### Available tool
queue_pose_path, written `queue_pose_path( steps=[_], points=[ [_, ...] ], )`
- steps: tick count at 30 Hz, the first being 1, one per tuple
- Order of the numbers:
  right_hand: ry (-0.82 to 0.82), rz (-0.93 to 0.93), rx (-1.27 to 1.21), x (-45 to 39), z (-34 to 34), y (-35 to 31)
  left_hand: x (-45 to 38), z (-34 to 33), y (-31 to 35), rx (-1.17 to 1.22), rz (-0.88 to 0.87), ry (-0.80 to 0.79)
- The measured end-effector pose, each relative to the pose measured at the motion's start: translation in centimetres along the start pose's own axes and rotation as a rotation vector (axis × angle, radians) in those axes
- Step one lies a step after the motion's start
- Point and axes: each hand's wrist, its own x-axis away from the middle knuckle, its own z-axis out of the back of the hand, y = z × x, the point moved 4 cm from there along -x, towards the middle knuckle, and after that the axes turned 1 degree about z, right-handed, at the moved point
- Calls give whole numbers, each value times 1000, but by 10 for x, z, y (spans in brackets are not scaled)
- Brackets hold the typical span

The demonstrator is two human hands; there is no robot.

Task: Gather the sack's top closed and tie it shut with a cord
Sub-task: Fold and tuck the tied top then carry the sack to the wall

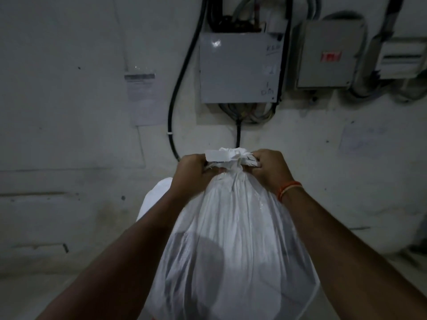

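Hands grip a white sack (233,239) at centre frame: left hand (193,170) and right hand (270,168) clench its bunched neck (231,158) from either side. Grey electrical boxes (239,68) and black cables (182,72) crowd the wall (69,112) behind, upper frame.

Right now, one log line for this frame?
stage: cinching neck | left hand: gripping gathered top | right hand: gripping gathered top | white sack: upright, bunched | cord: unclear
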Motion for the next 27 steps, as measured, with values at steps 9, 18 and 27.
queue_pose_path(
  steps=[9,18,27],
  points=[
    [15,-30,15,8,41,60,-19,-61,41,36,-51,-9],
    [4,-16,-93,31,121,186,-34,-169,140,-53,-5,-27],
    [-4,-18,-43,37,228,334,-70,-303,265,11,0,-15]
  ],
)
